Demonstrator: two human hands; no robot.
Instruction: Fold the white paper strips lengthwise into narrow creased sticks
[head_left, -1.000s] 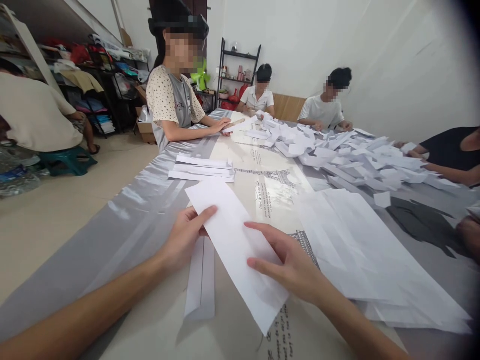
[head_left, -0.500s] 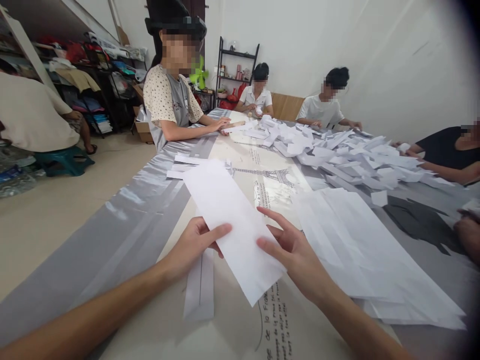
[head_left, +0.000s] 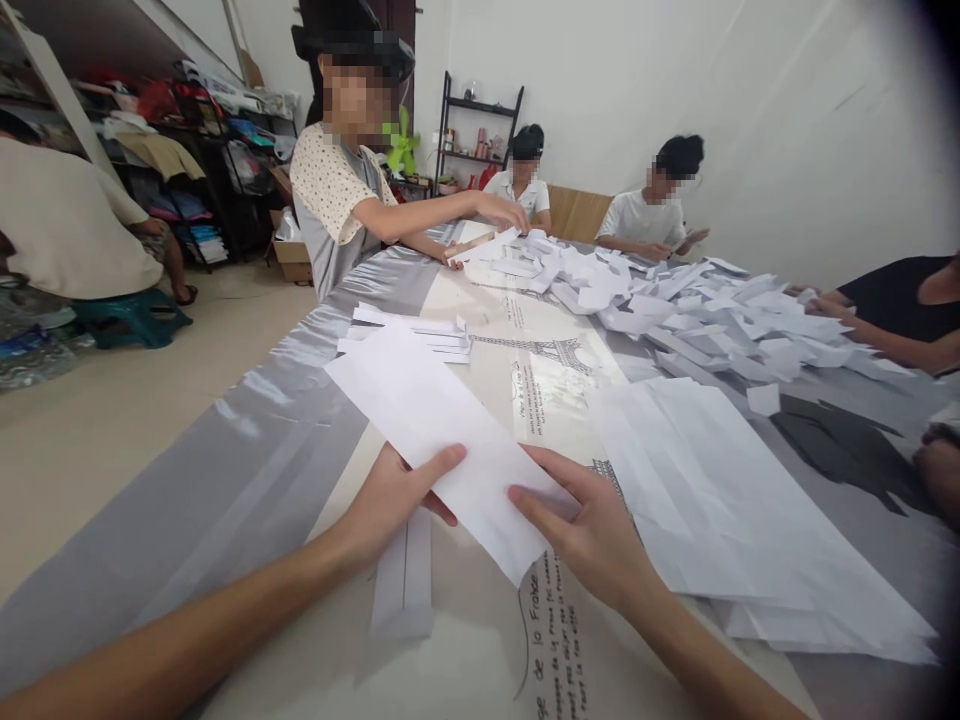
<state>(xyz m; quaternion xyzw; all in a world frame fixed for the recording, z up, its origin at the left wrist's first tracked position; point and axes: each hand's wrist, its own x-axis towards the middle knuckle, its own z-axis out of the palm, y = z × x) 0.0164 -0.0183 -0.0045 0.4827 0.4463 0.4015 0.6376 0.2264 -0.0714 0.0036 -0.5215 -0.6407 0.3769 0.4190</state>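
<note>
A long white paper piece [head_left: 450,430] is held slantwise above the table. My left hand [head_left: 401,500] grips its left edge, thumb on top and fingers beneath. On the right edge, my right hand [head_left: 585,520] pinches the same paper near its lower end. Beneath my left hand lies a narrow folded paper strip [head_left: 405,590] on the tablecloth. Several folded strips [head_left: 450,345] rest beyond the held paper's far end. To the right of my right hand is a stack of larger white sheets [head_left: 720,500].
A large heap of folded papers [head_left: 675,300] covers the table's far right. A dark flat piece [head_left: 847,450] lies near the right edge. People sit around the table; one in a spotted-sleeve shirt [head_left: 330,190] is at the far left. Shelves [head_left: 480,130] stand behind.
The held paper has turned, its far end swinging left and its near end rising slightly. The spotted-sleeve person's arm now reaches out over the papers.
</note>
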